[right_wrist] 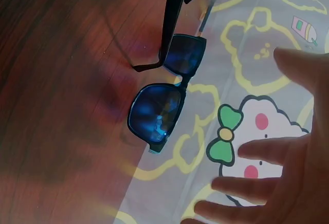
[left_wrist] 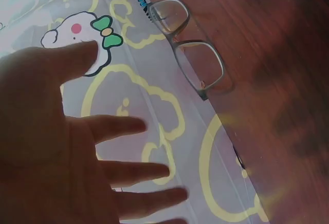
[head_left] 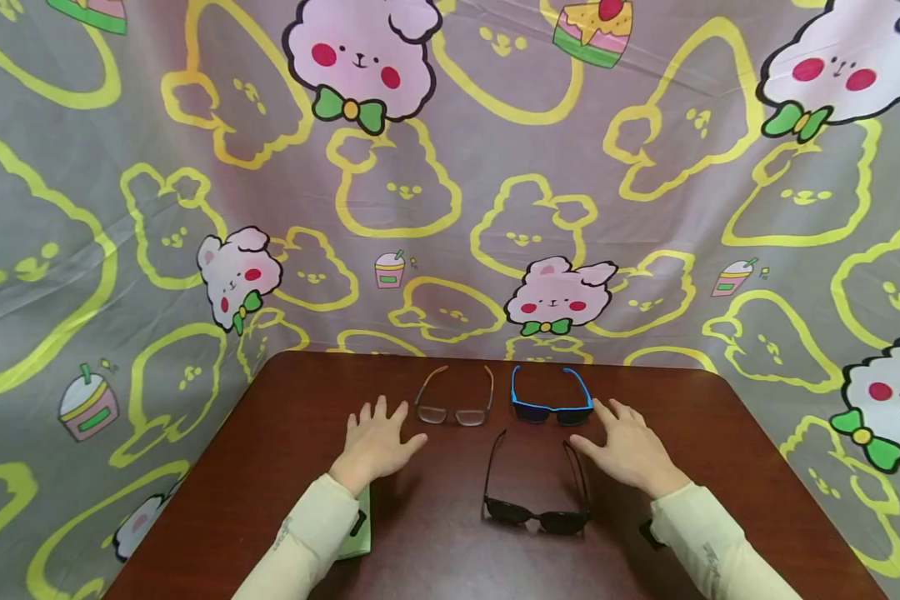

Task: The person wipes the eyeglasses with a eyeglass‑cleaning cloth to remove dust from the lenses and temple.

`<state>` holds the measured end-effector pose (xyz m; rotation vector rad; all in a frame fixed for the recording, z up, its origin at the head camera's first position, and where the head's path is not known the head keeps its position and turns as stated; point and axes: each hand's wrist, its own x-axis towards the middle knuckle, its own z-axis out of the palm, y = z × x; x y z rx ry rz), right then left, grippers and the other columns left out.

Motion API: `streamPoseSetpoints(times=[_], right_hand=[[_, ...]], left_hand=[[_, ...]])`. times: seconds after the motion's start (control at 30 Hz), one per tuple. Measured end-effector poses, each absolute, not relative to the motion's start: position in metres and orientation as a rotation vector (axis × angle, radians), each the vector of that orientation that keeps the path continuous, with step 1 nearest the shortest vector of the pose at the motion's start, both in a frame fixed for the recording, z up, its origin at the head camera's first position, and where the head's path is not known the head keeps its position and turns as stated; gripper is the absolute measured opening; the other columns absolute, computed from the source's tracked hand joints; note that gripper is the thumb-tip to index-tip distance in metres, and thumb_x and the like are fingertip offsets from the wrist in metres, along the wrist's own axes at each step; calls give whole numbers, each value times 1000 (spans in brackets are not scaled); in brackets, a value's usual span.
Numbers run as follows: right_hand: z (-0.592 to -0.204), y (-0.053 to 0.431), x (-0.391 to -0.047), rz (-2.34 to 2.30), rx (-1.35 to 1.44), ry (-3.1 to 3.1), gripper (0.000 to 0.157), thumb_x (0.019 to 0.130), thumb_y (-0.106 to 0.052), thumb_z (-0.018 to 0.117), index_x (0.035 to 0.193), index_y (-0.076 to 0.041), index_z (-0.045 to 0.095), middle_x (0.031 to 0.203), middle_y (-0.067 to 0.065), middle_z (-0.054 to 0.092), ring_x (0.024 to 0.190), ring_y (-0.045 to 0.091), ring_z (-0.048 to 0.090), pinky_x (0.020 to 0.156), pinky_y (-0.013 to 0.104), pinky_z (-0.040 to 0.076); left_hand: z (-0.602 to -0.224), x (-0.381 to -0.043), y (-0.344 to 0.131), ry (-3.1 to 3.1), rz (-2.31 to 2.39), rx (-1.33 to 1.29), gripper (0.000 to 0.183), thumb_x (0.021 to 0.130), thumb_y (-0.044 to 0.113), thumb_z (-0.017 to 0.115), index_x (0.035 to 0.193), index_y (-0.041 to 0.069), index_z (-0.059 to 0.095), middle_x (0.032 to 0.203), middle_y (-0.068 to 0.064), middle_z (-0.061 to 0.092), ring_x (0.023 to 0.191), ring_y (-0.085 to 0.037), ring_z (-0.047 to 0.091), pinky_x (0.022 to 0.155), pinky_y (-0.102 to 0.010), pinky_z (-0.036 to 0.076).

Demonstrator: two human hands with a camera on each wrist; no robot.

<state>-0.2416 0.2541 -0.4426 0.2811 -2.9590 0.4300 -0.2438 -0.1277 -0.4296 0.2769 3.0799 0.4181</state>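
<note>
My left hand (head_left: 375, 442) hovers with fingers spread, just left of the clear-lens eyeglasses (head_left: 453, 416). In the left wrist view the fingers of that hand (left_wrist: 46, 126) are straight, and nothing is held. Beside the blue-framed sunglasses (head_left: 552, 409), on their right, my right hand (head_left: 630, 446) has its fingers extended. The right wrist view shows that hand (right_wrist: 288, 157) holding nothing, apart from the blue-tinted lenses. Nearer to me, between the two hands, black sunglasses (head_left: 534, 517) lie with their temples unfolded, pointing away. All three pairs rest on the brown table (head_left: 435, 483).
A light green flat item (head_left: 357, 542) lies partly under my left forearm. A small dark object (head_left: 651, 533) pokes out beside my right sleeve. A cartoon-printed cloth (head_left: 450, 208) hangs behind the table's far edge and along both sides.
</note>
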Motion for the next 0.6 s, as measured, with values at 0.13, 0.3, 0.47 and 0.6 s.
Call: streamPoseSetpoints(times=[0.13,0.3,0.47,0.6], right_hand=[[-444,254,-243,424,291,-2946,89,84,-69,47,133,4,47,128,30,47,117,49,41,84,61,42],[-448,254,-240,424,310,-2958,69,88,-52,57,126,5,54,122,27,53,112,46,48,83,59,43],[-452,254,-235,414,335,-2960,53,87,-35,64,120,6,58,118,27,56,108,45,53,83,58,44],[-452,255,-231,404,346,-2952,49,86,-32,64,117,6,59,114,25,59,104,43,56,80,56,46]], left_hand=[[-427,-244,-133,3084,388,294,58,92,47,52,134,6,52,135,-24,45,120,-45,43,94,-59,36],[-427,-244,-140,3065,382,299,54,92,44,53,128,5,57,124,-17,57,112,-36,54,83,-54,45],[-429,-242,-147,3037,389,281,52,92,43,54,124,3,61,120,-14,61,105,-34,59,75,-51,49],[-433,-239,-156,3015,366,260,52,91,43,56,122,2,62,118,-14,63,100,-34,61,71,-48,49]])
